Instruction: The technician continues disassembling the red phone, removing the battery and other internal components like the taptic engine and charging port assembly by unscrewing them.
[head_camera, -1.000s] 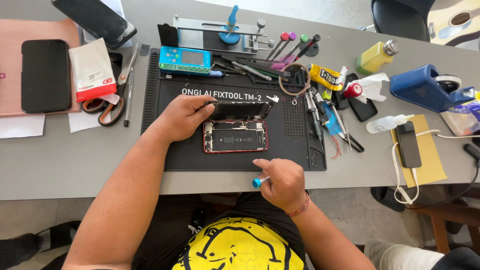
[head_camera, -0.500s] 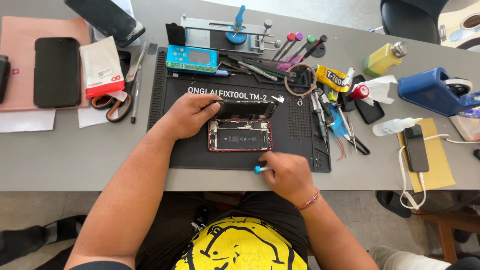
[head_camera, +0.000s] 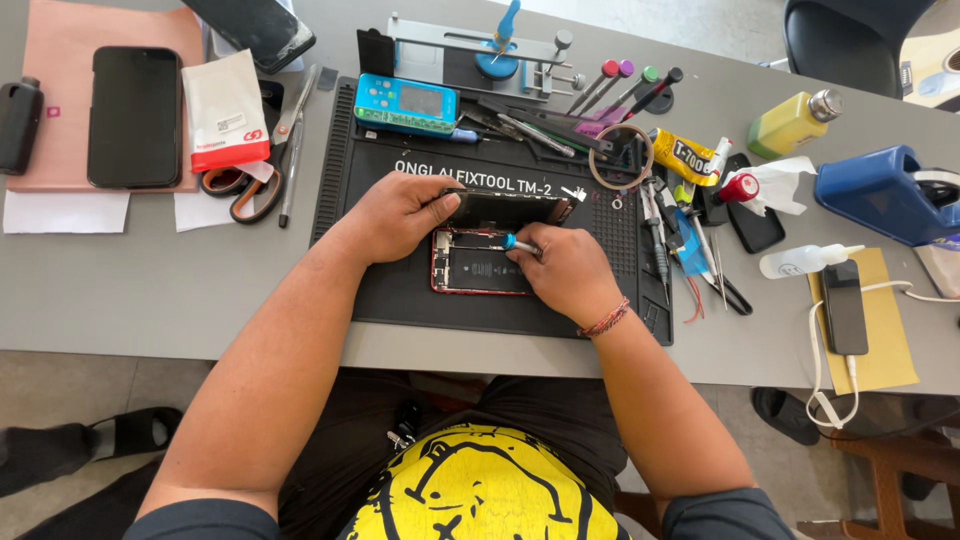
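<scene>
The left hand (head_camera: 395, 215) grips the lifted phone screen (head_camera: 510, 208), fingers closed on its edge. The right hand (head_camera: 560, 272) pinches a blue-tipped screwdriver (head_camera: 518, 242) over the opened red phone (head_camera: 478, 266) on the black repair mat (head_camera: 400, 290).

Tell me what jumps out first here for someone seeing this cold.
The opened red-framed phone at the centre of the black work mat: the left hand props its lifted screen while the right hand puts a blue-tipped screwdriver to its insides. Next, the tool clutter along the mat's far and right edges, and the blue tape dispenser and yellow bottle at far right.
</scene>
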